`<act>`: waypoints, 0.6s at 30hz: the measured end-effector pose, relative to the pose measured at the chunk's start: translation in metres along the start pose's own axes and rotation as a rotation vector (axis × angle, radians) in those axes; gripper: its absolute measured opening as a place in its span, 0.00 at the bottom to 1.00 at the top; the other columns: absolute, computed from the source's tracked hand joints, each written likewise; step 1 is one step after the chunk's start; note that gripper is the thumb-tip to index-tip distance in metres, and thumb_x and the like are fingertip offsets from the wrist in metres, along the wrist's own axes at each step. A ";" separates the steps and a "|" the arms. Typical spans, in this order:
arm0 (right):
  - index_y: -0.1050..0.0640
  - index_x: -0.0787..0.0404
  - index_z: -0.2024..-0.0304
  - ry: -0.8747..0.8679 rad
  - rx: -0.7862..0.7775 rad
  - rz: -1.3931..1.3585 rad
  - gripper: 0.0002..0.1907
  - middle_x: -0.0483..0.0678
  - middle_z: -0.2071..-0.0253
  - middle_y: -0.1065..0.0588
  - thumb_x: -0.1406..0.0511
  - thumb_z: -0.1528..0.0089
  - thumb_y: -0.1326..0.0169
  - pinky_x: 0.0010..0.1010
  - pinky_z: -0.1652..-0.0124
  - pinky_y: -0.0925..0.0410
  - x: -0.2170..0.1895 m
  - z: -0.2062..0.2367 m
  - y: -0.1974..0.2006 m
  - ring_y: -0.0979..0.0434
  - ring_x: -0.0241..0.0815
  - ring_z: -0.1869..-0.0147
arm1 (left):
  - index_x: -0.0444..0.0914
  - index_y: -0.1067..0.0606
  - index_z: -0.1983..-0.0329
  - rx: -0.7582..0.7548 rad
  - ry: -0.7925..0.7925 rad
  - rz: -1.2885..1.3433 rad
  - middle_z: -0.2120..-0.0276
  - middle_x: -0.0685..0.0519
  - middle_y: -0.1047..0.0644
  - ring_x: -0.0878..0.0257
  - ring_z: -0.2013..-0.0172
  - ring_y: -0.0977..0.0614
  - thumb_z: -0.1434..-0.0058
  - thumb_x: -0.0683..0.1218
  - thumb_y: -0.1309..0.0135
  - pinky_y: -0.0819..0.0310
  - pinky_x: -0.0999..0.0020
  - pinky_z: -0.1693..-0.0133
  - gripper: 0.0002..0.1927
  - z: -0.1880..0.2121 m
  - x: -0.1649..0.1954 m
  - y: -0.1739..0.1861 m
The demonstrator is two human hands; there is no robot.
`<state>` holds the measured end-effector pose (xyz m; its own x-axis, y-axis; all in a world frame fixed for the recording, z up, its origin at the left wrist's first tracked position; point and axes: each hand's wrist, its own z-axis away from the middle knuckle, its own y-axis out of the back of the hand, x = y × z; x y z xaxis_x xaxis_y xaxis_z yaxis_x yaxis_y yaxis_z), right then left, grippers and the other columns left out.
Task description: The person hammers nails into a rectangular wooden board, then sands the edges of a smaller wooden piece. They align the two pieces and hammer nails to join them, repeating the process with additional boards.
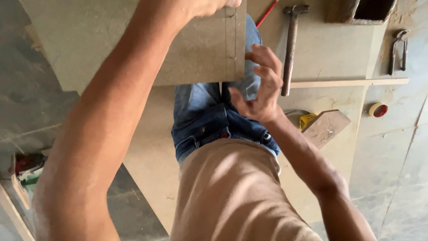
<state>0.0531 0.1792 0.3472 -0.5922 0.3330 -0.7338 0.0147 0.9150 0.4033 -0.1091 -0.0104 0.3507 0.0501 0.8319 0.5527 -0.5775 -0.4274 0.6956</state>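
Grey concrete floor (26, 111), smooth and stained, fills the left edge, and low down on it lies a small red and green object (24, 167) too blurred to make out. Next comes the person's left arm, rising diagonally to the top of the view; the left hand (209, 5) is mostly cut off by the frame, pressed on the upper part of a flat fibreboard panel (89, 40), and I cannot tell how the fingers close on it. That panel is matte tan, fine-grained and dusty, with pencil lines ruled parallel to its right edge. It is held up in front of the body, above the jeans (209, 116), whose blue denim shows beneath a plain tan shirt (232, 192). Just past the panel's right edge, the right hand (263, 85) is half curled with loosely bent fingers, released and gripping nothing, close beside the panel's corner. Behind it a larger fibreboard sheet (330, 49) lies on the floor, carrying a hammer (290, 42) with a worn wooden handle and dark steel head. A yellow tape measure (307, 119) peeks out by a small angular offcut (327, 127). Further right sit a round red-centred tape roll (378, 110) and metal pincers (398, 50) on the concrete.
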 end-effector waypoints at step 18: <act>0.33 0.59 0.43 -1.293 -0.235 0.865 0.32 0.60 0.44 0.34 0.58 0.42 0.32 0.51 0.45 0.34 0.219 0.096 0.040 0.33 0.62 0.41 | 0.38 0.26 0.66 -0.054 -0.011 0.257 0.76 0.51 0.21 0.61 0.74 0.17 0.37 0.51 0.37 0.26 0.59 0.71 0.14 0.021 0.031 0.044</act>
<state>0.0019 0.3102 0.1499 0.5943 0.7906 -0.1474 -0.2228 0.3379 0.9144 -0.1162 -0.0109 0.4082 -0.0950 0.6943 0.7134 -0.6150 -0.6044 0.5064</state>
